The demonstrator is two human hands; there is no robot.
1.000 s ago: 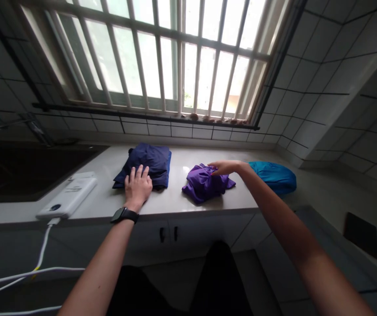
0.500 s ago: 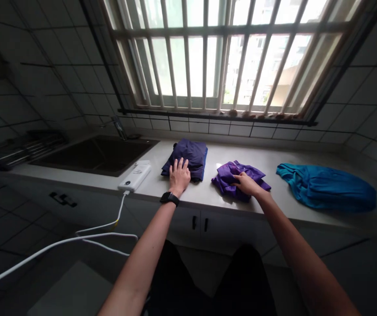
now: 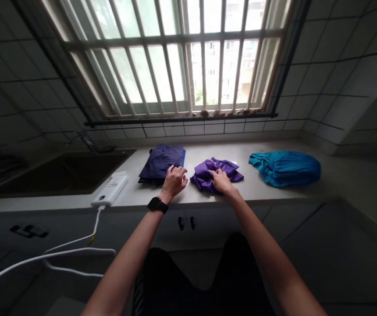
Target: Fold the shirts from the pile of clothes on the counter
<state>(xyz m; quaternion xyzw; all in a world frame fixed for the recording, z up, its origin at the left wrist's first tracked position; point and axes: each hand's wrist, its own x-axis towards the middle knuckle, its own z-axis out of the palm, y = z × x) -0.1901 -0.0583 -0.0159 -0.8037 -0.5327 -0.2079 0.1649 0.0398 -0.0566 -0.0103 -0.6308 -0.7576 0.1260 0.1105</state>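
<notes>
My left hand [image 3: 174, 179], with a black watch at the wrist, is at the right front edge of a folded dark navy cloth bundle [image 3: 160, 161]. Its fingers are bent and apart, with nothing held. My right hand [image 3: 220, 180] rests on a crumpled purple cloth [image 3: 204, 177], its fingers pressed into the folds; how much cloth they grip is partly hidden. A rolled teal cloth [image 3: 292, 168] lies on the counter to the right of the purple one.
On the white counter [image 3: 142, 196], a white power bank [image 3: 111, 188] with a white cable [image 3: 96, 221] lies left of the navy bundle. Beyond it is a dark sink [image 3: 57, 173] with a tap [image 3: 88, 142]. A barred window [image 3: 175, 66] is behind.
My left hand has lifted off the navy bundle and moved right towards the purple cloth. My right hand stays on the purple cloth. The view has turned to the right.
</notes>
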